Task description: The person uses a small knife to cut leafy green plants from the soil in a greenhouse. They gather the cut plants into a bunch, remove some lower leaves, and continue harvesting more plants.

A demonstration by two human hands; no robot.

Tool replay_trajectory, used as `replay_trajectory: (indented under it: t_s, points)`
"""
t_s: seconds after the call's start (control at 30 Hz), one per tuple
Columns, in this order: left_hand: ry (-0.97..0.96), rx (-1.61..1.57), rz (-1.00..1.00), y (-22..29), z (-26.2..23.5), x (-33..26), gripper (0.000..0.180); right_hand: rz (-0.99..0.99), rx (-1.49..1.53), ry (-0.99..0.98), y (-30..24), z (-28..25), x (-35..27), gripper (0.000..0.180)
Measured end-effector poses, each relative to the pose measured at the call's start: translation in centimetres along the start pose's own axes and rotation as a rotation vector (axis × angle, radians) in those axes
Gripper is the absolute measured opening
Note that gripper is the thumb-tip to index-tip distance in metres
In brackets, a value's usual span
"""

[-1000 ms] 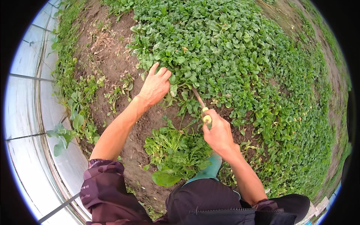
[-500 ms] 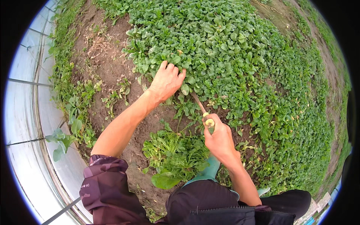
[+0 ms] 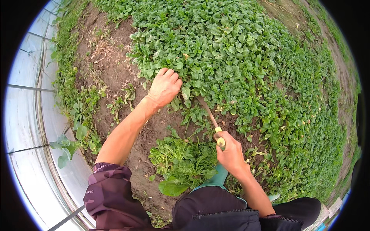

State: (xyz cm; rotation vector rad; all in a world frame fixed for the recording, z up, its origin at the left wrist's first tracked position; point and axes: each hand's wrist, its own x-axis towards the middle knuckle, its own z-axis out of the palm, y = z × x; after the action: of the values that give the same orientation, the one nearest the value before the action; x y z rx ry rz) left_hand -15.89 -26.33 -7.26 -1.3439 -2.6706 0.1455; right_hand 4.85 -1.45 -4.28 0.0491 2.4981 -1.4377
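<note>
My right hand [image 3: 230, 154] is closed round the yellow and green handle [image 3: 220, 143] of a hand tool with a narrow, rust-brown metal blade [image 3: 208, 110]. The blade's far end goes under the leaves at the near edge of a dense bed of leafy greens [image 3: 216, 50], so its tip is hidden. To the left of the blade, my left hand [image 3: 165, 87] rests at the same edge, back up. Its fingers are curled down into the leaves, and what they hold, if anything, is hidden. Nearer me, a heap of leafy greens [image 3: 181, 159] with pale stems lies on bare soil.
Brown soil [image 3: 104, 57] with dry leaves and scattered weeds runs along the bed's left side. Beyond it stands a translucent plastic sheet wall [image 3: 27, 115] with thin bars. A green boot [image 3: 217, 175] is beside the heap. A path [image 3: 345, 77] curves along the far right.
My left hand has shifted slightly left and toward me, its fingers more curled. My right hand has drawn the tool back toward me and a little right, showing more of the blade.
</note>
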Motion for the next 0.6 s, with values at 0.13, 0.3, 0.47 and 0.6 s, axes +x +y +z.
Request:
replay_trajectory:
  t_s: [0.13,0.3,0.47,0.6]
  points:
    - [-0.144,0.006,-0.025,1.0,-1.4,1.6,0.016,0.015,-0.096,-0.004,-0.8,1.2,4.4,0.036]
    - [-0.149,0.102,0.031,0.9,-2.5,2.9,0.010,0.034,-0.100,-0.015,-2.4,-0.5,3.5,0.037]
    - [-0.253,0.043,-0.032,0.1,-1.5,2.1,0.011,0.057,-0.051,0.047,-2.3,0.1,2.3,0.034]
    - [-0.122,0.009,-0.075,0.1,-0.1,1.6,0.012,-0.007,-0.125,0.039,-2.6,0.5,5.2,0.036]
